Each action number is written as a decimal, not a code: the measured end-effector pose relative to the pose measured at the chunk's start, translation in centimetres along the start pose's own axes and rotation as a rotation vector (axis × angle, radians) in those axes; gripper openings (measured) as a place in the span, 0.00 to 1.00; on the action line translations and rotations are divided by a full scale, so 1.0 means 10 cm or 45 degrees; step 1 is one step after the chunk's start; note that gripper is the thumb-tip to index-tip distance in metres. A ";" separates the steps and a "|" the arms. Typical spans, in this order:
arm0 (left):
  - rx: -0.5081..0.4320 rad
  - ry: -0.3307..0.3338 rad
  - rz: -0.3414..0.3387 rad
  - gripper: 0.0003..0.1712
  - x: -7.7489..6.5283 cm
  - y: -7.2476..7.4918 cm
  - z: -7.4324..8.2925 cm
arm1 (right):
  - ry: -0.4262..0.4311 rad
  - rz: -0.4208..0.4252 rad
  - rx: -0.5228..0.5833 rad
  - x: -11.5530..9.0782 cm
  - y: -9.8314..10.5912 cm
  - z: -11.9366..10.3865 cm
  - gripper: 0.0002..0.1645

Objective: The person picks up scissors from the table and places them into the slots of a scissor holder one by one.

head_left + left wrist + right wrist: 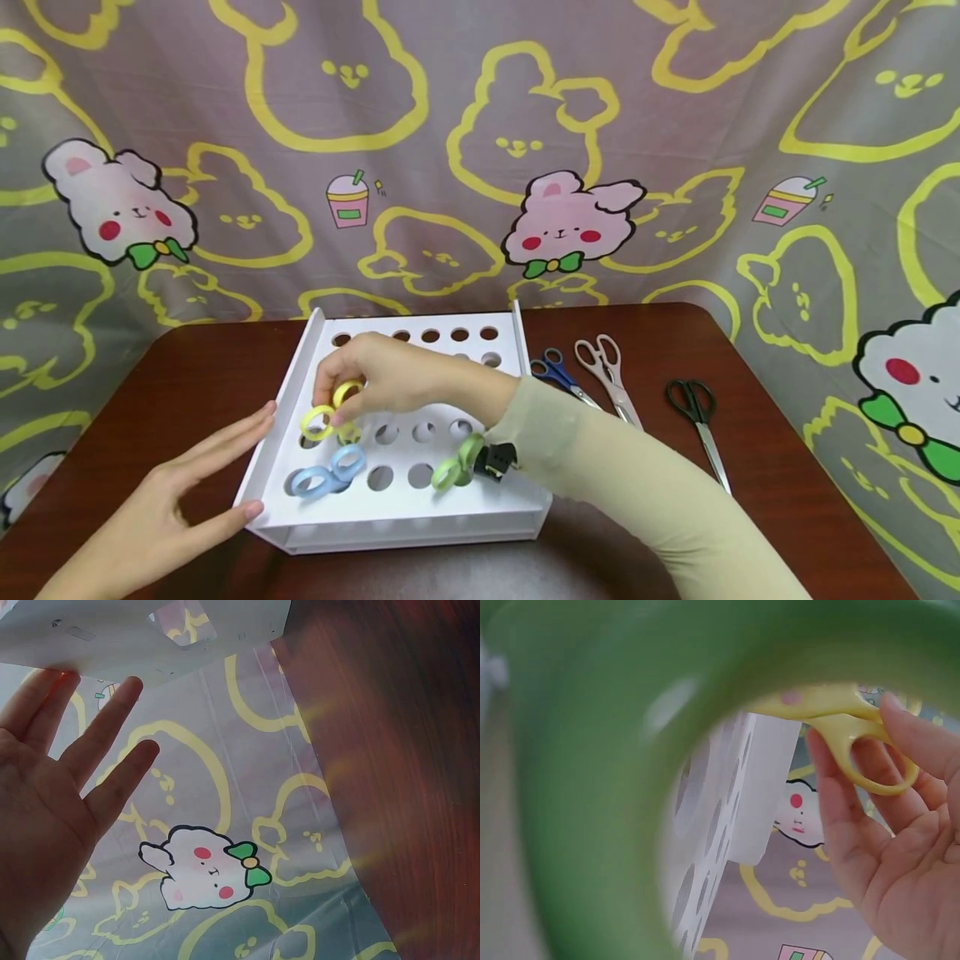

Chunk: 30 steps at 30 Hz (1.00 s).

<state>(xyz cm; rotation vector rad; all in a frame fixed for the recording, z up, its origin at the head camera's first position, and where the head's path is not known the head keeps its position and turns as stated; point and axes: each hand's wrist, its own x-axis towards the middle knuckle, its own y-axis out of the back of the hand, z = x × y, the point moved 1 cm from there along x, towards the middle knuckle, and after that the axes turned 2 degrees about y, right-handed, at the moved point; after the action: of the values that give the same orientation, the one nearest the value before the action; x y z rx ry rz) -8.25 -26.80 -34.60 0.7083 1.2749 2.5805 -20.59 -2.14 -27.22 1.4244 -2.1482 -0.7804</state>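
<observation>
My right hand (386, 371) pinches a pair of yellow scissors (318, 425) by the handles, above the left side of a white rack (405, 510) with rows of round holes. The right wrist view shows the yellow handle loops (847, 739) against the fingers. Light blue scissors (322, 482) stand handles-up in the front left holes, and green scissors (457, 465) at the front right. A green loop (577, 802) blurs across the right wrist view. With fingers extended, my left hand (161, 500) touches the rack's left side with its fingertips.
To the right of the rack, dark blue scissors (553, 367), pale pink-grey scissors (611, 379) and black-handled scissors (697, 408) lie on the brown table (795, 500). A patterned curtain (442, 167) hangs behind and at both sides.
</observation>
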 end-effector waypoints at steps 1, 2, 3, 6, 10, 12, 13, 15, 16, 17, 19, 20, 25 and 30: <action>0.005 -0.005 0.001 0.50 0.00 0.00 0.00 | -0.008 -0.011 0.000 0.00 0.00 0.00 0.06; 0.007 -0.006 0.001 0.50 0.00 0.00 0.00 | -0.019 -0.021 0.003 0.00 -0.01 0.00 0.06; 0.009 -0.010 0.003 0.50 0.00 0.01 0.00 | -0.030 -0.029 0.005 0.00 -0.01 0.00 0.06; 0.026 -0.043 0.008 0.50 0.01 0.02 0.01 | -0.053 -0.046 0.003 0.00 -0.02 -0.01 0.06; 0.037 -0.052 0.007 0.50 0.00 0.02 0.00 | -0.054 -0.065 -0.002 0.00 -0.03 -0.02 0.03; 0.040 -0.053 0.005 0.50 0.00 0.02 0.00 | -0.051 -0.067 0.013 0.00 -0.03 -0.02 0.03; 0.042 -0.053 0.006 0.50 0.00 0.02 -0.01 | -0.049 -0.068 0.019 0.00 -0.03 -0.03 0.03; 0.045 -0.051 0.008 0.50 0.00 0.02 -0.01 | -0.051 -0.067 0.040 0.00 -0.03 -0.04 0.03; 0.044 -0.048 0.009 0.50 -0.01 0.01 -0.01 | -0.053 -0.069 0.045 0.00 -0.03 -0.05 0.03; 0.046 -0.054 0.009 0.50 -0.01 0.01 -0.01 | -0.054 -0.072 0.044 0.00 -0.02 -0.05 0.03; 0.048 -0.048 0.013 0.50 -0.01 0.02 -0.01 | -0.052 -0.076 0.038 -0.01 0.00 -0.07 0.04; 0.047 -0.042 0.014 0.50 -0.01 0.02 -0.01 | -0.047 -0.075 0.038 -0.01 0.02 -0.08 0.04; 0.032 0.026 0.001 0.49 -0.01 0.02 0.00 | -0.020 -0.035 0.037 -0.05 0.10 -0.13 0.07; 0.034 0.095 -0.016 0.49 -0.01 0.01 0.02 | 0.006 0.008 -0.007 -0.12 0.21 -0.20 0.09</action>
<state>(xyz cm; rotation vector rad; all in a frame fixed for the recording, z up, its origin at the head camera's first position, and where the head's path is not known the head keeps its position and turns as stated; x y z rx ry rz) -8.04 -26.80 -34.45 0.6120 1.3335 2.6069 -20.30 -0.76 -24.44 1.4147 -2.1443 -0.7798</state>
